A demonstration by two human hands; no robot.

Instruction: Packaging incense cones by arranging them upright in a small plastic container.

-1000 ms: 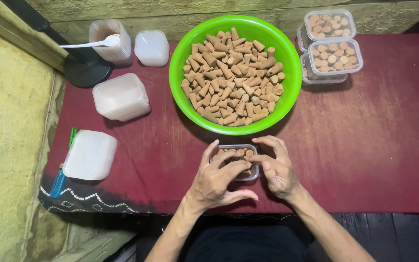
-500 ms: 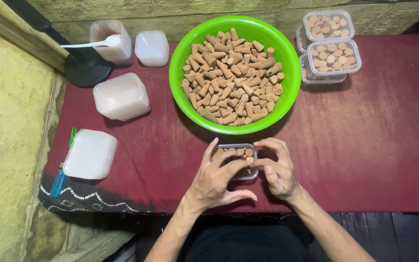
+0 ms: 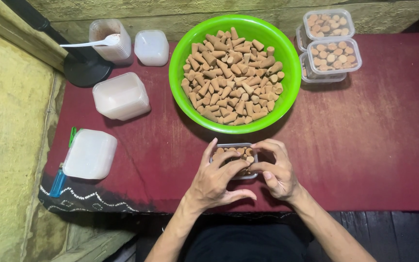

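Maroon cloth covers our bench (image 3: 374, 160); our left hand (image 3: 214, 182) lays its fingers on the cones in the small clear tub (image 3: 233, 162); our right hand (image 3: 280, 170) clasps its right end; its long axis runs left-right, just below the green bowl (image 3: 180, 87).

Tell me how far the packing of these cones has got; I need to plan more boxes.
Done: filled lidded boxes stacked at the far right. In hand: the left hand and right hand arrange cones in a small clear box, already fairly full. Left: the green bowl holds a big heap of cones, and empty containers wait at the left.
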